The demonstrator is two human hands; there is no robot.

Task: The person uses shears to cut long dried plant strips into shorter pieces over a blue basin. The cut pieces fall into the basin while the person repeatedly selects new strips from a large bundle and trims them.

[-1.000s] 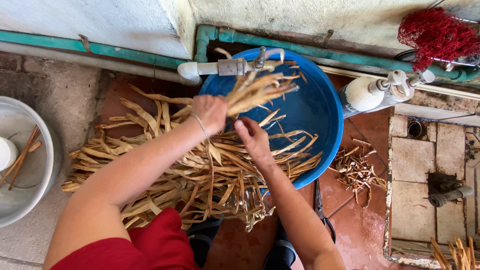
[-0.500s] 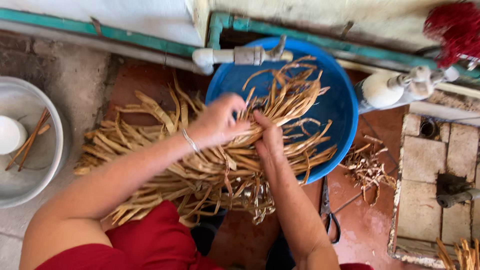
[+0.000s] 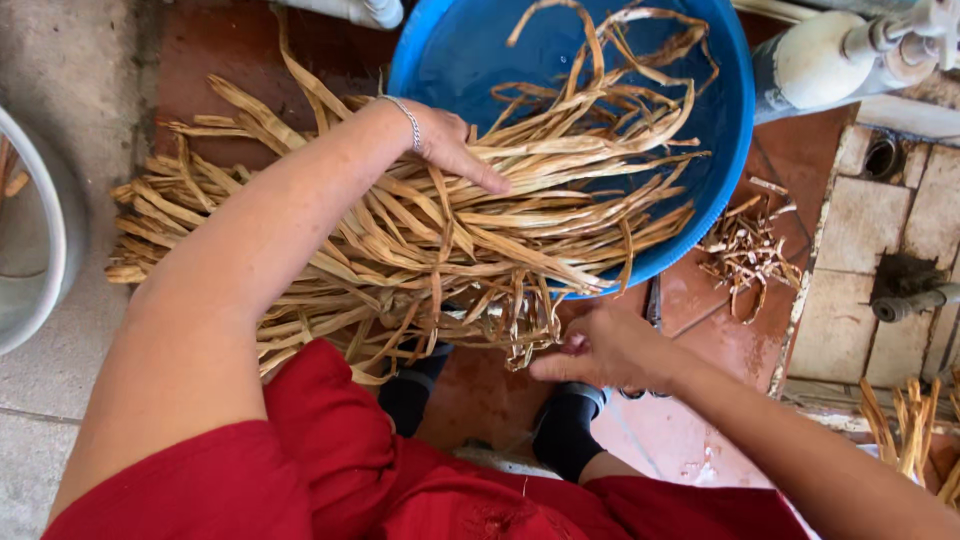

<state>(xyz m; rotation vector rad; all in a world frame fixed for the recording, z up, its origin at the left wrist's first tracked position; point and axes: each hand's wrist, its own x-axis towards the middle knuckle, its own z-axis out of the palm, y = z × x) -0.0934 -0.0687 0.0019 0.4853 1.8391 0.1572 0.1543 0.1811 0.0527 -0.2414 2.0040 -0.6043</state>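
1. Here, the left hand (image 3: 450, 150) lies palm-down on a big bundle of dried tan strips (image 3: 420, 240). Its fingers are stretched out and only loosely curved, pressing on the strips rather than closing round any of them.
2. A thin silver bracelet (image 3: 408, 120) sits at that wrist.
3. The bundle lies crosswise, one end draped over the rim into the blue basin (image 3: 720, 130), the other end fanned out on the reddish floor (image 3: 720, 340) to the left of the basin.
4. Inside the basin some strips curl loosely against the blue wall, apart from the main bundle.
5. The right hand (image 3: 600, 350) is lower down, just below the near edge of the bundle, with fingertips drawn together at the frayed hanging ends. It seems to pinch a strand or two, though I cannot tell for sure.
6. A small heap of broken scraps (image 3: 745, 250) lies on the floor just right of the basin.
7. A white pipe fitting (image 3: 830, 60) stands at the upper right, beside the basin's rim.
8. A pale metal bowl (image 3: 40, 260) shows at the left edge, well apart from the hands.
9. More tan strips (image 3: 905, 425) stick up at the lower right corner.
10. The person wears a red garment (image 3: 330, 470).
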